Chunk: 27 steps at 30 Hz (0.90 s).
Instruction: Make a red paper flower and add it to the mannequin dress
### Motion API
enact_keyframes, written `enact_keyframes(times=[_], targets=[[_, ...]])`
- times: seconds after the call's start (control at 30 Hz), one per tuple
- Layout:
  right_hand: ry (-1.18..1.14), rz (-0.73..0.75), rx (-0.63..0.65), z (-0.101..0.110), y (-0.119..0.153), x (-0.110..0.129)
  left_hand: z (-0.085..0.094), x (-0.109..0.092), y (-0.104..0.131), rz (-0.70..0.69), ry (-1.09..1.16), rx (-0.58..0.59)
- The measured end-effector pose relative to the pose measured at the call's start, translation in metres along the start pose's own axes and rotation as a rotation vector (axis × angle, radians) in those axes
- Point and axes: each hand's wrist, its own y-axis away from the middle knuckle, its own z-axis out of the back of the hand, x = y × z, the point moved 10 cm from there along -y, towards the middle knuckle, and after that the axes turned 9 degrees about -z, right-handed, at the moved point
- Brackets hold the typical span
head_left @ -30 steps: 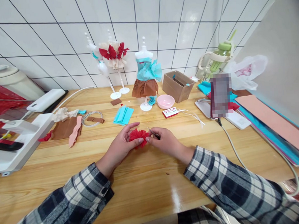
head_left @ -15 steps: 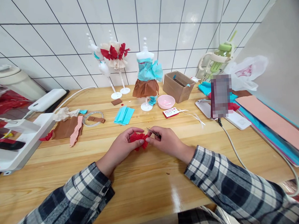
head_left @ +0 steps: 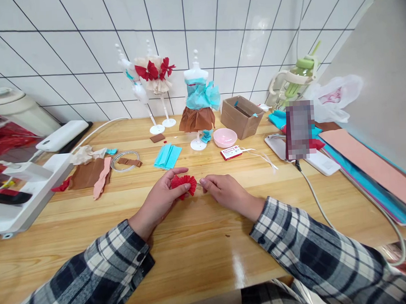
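Between the thumb and fingers of my left hand (head_left: pixel 164 193) is a ruffled red crepe-paper flower (head_left: pixel 188 184), its pleated edge fanned out to the right. My right hand (head_left: pixel 223 188) is closed on a pair of thin metal tweezers (head_left: pixel 199 184); only their tips show, pointing left at the flower's edge. Whether the tips touch the paper I cannot tell. Beyond the hands lie folded turquoise crepe paper (head_left: pixel 168 156) and a small red-and-white box (head_left: pixel 231 153). Behind them stands a mini dress form (head_left: pixel 196 74) in a turquoise top and brown paper skirt.
Two more dress forms (head_left: pixel 152 72) stand by the tiled wall. A pink bowl (head_left: pixel 225 137) and cardboard box (head_left: pixel 244 116) are right of centre. A phone on a stand (head_left: pixel 298 130) trails a cable. At left are a power strip (head_left: pixel 30 194), tape roll (head_left: pixel 125 161) and paper scraps (head_left: pixel 85 174).
The tweezers have swung from pointing up and away to pointing left at the flower. My right hand has turned, and more of the flower's fanned edge now shows in my left hand.
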Motion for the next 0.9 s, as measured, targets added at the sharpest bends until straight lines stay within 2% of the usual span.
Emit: enact_keyframes(times=[0.23,0.9], targets=[[0.005,0.002,-0.005,-0.001,-0.0025,-0.0022,-0.0009,0.0019,0.0003,0.004,-0.035,0.03],[0.028,-0.01,0.028,-0.0039,-0.0034,-0.0019,-0.0026,0.0007,0.0011,0.009,0.018,0.019]])
